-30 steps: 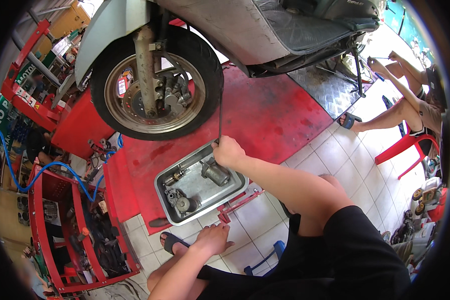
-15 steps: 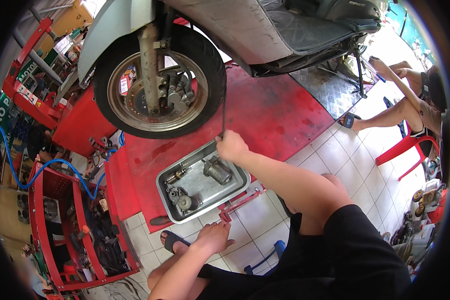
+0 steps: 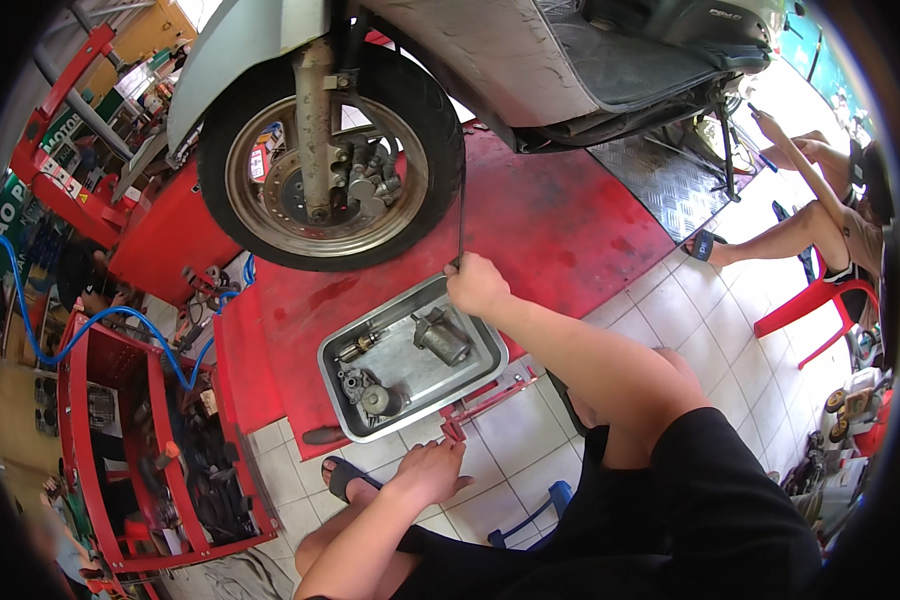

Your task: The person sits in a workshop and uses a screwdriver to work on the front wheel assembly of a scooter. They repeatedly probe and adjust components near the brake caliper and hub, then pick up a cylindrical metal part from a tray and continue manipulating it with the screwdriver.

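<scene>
My right hand (image 3: 478, 285) is closed round the lower end of a long, thin dark rod (image 3: 461, 205), beside the far right corner of a metal tray (image 3: 440, 391). The rod points up past the right edge of the front tyre (image 3: 444, 190); its far end cannot be made out. In the tray lie a cylindrical motor-like part (image 3: 442, 340), a slim metal part (image 3: 358, 345) and a second round-bodied part (image 3: 380, 400). My left hand (image 3: 433, 472) hangs near the tray's front side, empty, fingers loosely stretched and thumb apart, close to a red metal bracket (image 3: 453, 430).
A scooter stands on a red lift platform (image 3: 570, 220). At left are a red tool cart (image 3: 155, 450) and a blue air hose (image 3: 120, 322). Another person's leg (image 3: 780, 235) and a red plastic chair (image 3: 805, 312) are at right. A blue stool (image 3: 558, 497) is below.
The view has shifted slightly, so the scene sits a little further right. My right hand keeps its hold on the rod; my left hand stays where it was.
</scene>
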A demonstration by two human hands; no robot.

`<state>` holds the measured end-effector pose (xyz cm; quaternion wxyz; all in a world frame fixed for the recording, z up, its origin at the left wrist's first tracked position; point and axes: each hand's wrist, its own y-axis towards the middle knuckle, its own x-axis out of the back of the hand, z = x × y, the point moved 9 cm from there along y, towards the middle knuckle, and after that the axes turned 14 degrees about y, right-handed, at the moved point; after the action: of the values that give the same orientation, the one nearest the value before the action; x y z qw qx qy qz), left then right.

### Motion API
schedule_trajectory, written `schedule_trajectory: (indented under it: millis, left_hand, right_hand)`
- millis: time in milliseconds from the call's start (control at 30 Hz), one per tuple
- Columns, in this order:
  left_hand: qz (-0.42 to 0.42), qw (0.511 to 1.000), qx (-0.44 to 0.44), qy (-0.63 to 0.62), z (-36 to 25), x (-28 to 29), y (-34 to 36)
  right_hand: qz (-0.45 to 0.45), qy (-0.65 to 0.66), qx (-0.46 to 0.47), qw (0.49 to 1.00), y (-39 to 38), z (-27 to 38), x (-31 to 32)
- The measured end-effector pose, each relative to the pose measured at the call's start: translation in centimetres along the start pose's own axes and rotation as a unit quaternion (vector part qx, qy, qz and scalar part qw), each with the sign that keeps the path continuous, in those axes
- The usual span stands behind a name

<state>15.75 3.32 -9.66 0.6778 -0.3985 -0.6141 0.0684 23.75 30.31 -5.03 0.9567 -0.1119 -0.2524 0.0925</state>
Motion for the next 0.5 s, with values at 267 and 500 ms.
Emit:
schedule_trajectory:
  millis: [267, 500]
  left_hand:
    - [-0.001, 1.000, 0.001, 0.007, 0.0, 0.2, -0.1]
    - [0.012, 1.000, 0.007, -0.002, 0.2, 0.1, -0.1]
  right_hand:
    - [-0.006, 0.017, 0.010, 1.000, -1.1, -0.2, -1.4]
    - [0.043, 0.199, -0.044, 0.978, 0.4, -0.6, -1.9]
